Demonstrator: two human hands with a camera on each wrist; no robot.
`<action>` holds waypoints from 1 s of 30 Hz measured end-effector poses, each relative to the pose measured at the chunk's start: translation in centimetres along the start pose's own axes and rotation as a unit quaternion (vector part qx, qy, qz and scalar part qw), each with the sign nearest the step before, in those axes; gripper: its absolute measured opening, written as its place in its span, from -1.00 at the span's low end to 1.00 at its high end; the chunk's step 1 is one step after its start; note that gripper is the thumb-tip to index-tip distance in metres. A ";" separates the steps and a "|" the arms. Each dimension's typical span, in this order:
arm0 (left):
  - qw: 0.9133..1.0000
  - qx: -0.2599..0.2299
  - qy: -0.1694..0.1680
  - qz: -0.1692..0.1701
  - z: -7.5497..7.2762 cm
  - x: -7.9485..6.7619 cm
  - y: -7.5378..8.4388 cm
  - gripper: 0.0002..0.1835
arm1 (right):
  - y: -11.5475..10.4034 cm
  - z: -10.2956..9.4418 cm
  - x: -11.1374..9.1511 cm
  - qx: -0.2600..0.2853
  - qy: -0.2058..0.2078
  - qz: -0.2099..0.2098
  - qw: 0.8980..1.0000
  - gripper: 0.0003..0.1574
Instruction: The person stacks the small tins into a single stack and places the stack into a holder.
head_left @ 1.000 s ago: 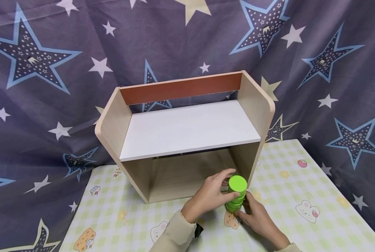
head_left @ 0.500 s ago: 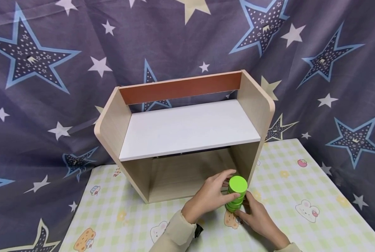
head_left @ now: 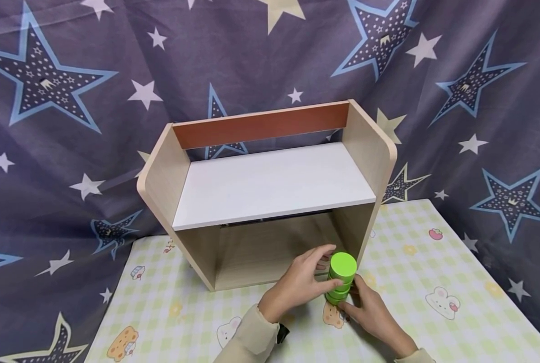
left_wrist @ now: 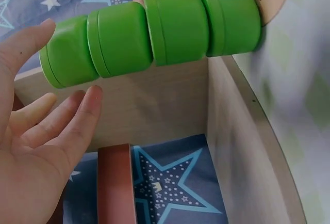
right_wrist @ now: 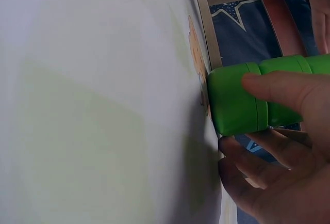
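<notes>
Several small green lidded jars (head_left: 343,265) stand in one upright stack on the tablecloth, just before the right end of a small shelf unit (head_left: 276,184). In the left wrist view, the top jar (left_wrist: 69,51) sits between the thumb and spread fingers of my left hand (head_left: 297,282). Those fingers are fairly straight, with a gap to the jar; whether the thumb touches it I cannot tell. Low on the stack, my right hand (head_left: 373,311) holds the bottom jar (right_wrist: 234,100), its thumb on one side and bent fingers on the other.
The wooden unit has a white upper shelf (head_left: 274,186), an open lower compartment (head_left: 270,252) and a red-brown back rail (head_left: 265,124). A checked tablecloth (head_left: 433,272) covers the table. Behind it hangs a dark star-patterned curtain (head_left: 260,60).
My left hand has drawn back slightly to the left from the top of the stack. The right hand and the jars stay in place.
</notes>
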State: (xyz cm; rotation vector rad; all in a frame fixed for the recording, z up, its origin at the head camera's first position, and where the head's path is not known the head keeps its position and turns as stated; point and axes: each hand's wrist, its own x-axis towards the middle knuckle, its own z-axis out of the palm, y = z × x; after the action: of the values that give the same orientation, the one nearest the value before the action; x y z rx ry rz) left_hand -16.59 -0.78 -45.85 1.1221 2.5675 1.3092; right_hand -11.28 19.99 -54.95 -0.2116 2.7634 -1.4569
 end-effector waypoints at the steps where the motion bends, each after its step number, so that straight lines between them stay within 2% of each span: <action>1: 1.000 0.000 0.003 -0.001 0.0 -0.1 -0.1 -0.21 | 0.0 0.0 0.0 -0.001 0.000 0.001 1.000 -0.14; 14: 0.998 -0.025 0.025 -0.049 0.2 -1.7 -1.6 -0.21 | 0.0 0.2 -0.1 0.003 0.013 -0.005 1.000 -0.18; 20: 0.996 -0.054 0.033 -0.056 0.6 -2.6 -2.4 -0.25 | 0.0 0.2 -0.1 0.005 0.014 -0.004 1.000 -0.18; 30: 0.995 -0.060 0.048 -0.061 1.2 -3.5 -3.1 -0.30 | 0.1 0.3 0.0 0.005 0.016 0.004 1.000 -0.18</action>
State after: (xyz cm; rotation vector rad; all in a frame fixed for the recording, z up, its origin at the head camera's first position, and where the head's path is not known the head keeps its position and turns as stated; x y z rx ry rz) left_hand -15.40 -3.32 -49.79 0.8899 2.5355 1.4997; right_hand -11.32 19.77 -55.19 -0.1786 2.7781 -1.4865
